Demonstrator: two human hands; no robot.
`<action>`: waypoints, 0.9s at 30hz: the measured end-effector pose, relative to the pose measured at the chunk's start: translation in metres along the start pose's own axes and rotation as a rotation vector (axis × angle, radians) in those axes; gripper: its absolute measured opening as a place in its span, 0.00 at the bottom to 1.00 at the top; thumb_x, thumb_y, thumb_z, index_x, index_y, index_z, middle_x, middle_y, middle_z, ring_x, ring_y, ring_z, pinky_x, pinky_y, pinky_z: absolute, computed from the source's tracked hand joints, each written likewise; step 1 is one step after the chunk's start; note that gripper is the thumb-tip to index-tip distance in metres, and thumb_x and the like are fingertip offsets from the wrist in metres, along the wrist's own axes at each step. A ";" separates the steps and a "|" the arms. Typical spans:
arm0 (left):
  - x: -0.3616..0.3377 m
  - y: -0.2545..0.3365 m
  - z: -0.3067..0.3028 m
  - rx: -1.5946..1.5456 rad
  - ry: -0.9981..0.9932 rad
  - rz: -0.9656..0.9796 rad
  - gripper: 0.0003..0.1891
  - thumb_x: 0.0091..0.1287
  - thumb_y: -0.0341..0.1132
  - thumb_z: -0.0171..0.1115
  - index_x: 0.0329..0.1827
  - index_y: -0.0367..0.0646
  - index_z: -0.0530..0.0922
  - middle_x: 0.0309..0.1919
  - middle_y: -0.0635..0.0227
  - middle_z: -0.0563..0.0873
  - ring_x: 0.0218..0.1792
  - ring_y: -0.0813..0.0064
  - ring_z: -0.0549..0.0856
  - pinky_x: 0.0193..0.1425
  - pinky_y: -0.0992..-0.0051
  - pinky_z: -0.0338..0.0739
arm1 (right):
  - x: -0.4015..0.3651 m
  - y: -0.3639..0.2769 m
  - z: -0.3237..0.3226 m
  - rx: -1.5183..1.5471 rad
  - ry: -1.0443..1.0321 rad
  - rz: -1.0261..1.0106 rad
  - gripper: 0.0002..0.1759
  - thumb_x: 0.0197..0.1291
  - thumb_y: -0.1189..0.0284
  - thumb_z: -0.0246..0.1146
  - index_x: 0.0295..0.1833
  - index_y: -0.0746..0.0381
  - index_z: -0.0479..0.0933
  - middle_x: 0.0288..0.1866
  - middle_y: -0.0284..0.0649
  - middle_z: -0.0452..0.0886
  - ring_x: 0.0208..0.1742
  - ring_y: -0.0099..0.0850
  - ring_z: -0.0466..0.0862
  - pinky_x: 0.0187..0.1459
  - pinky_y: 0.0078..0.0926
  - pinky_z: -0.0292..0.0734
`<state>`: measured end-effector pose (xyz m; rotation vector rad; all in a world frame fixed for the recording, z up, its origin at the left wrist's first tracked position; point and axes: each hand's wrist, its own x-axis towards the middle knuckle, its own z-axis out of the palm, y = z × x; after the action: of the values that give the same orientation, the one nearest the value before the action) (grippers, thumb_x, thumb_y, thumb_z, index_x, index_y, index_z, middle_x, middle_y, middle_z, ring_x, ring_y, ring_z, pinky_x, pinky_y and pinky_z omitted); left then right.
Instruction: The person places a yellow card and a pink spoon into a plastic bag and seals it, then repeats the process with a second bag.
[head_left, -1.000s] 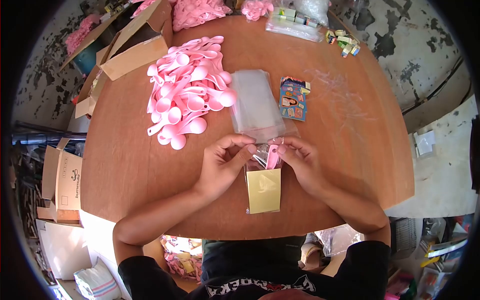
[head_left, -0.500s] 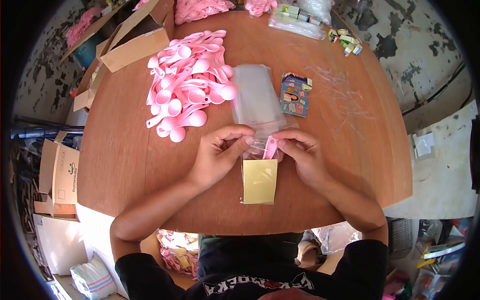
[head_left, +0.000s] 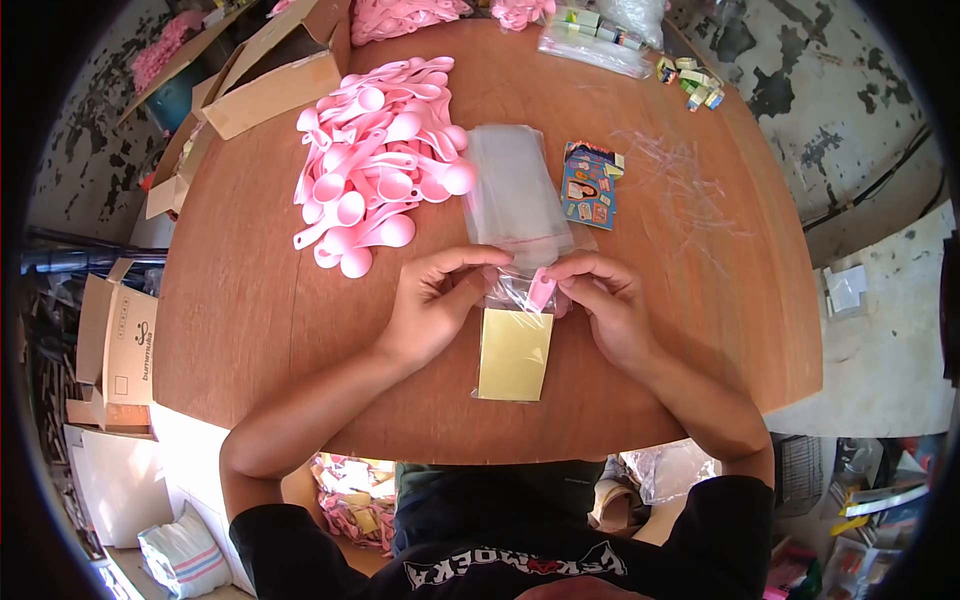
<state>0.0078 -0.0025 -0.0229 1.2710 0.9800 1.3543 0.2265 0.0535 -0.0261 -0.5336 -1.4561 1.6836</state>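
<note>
A small clear plastic bag (head_left: pixel 508 292) with a pale yellow card (head_left: pixel 514 355) inside lies near the table's front edge. My left hand (head_left: pixel 440 305) is closed in a pinch on the left side of its mouth. At the right side of the mouth, the thumb and forefinger of my right hand (head_left: pixel 608 305) pinch the bag. Against these fingertips is a pink spoon (head_left: pixel 541 289), of which only the handle shows; its bowl is hidden. Just beyond both hands lies a stack of clear bags (head_left: pixel 515 185). A pile of pink spoons (head_left: pixel 385 165) is to its left.
Right of the stack lie blue printed cards (head_left: pixel 590 190) and thin plastic strips (head_left: pixel 685 185). Small rolls (head_left: pixel 690 82) and more plastic packs (head_left: pixel 595 50) sit at the back right. An open cardboard box (head_left: pixel 275 85) stands at the back left.
Both hands still pinch the bag's mouth. The bag and yellow card have shifted slightly up and left and tilted a little. The spoon handle leans more and shows less length.
</note>
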 end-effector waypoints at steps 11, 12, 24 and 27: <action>-0.001 -0.002 -0.006 0.042 -0.037 0.052 0.12 0.71 0.20 0.51 0.47 0.33 0.84 0.45 0.63 0.88 0.46 0.78 0.85 0.53 0.77 0.79 | -0.001 -0.002 0.004 -0.068 0.024 -0.014 0.12 0.70 0.82 0.53 0.48 0.66 0.83 0.47 0.39 0.85 0.38 0.22 0.80 0.41 0.22 0.77; -0.001 0.000 -0.006 -0.056 -0.048 0.021 0.12 0.72 0.22 0.51 0.47 0.33 0.84 0.45 0.63 0.88 0.46 0.78 0.85 0.52 0.77 0.79 | -0.001 -0.002 0.003 -0.046 0.015 -0.023 0.12 0.69 0.82 0.54 0.48 0.66 0.83 0.47 0.39 0.85 0.38 0.23 0.80 0.41 0.22 0.77; 0.000 -0.001 -0.003 -0.032 -0.016 -0.010 0.07 0.73 0.26 0.59 0.46 0.34 0.84 0.41 0.66 0.88 0.42 0.82 0.84 0.47 0.78 0.80 | -0.004 -0.005 0.010 -0.052 -0.019 -0.003 0.09 0.70 0.77 0.61 0.52 0.68 0.79 0.49 0.39 0.84 0.47 0.24 0.84 0.47 0.23 0.82; 0.000 -0.001 -0.002 -0.003 -0.011 -0.015 0.07 0.72 0.24 0.59 0.49 0.35 0.83 0.42 0.66 0.88 0.42 0.82 0.85 0.45 0.79 0.80 | -0.003 -0.005 0.012 -0.026 -0.007 -0.006 0.09 0.68 0.81 0.62 0.52 0.69 0.78 0.49 0.40 0.83 0.49 0.25 0.84 0.51 0.24 0.83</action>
<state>0.0057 -0.0024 -0.0243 1.2654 0.9776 1.3355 0.2205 0.0438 -0.0189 -0.5382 -1.4849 1.6652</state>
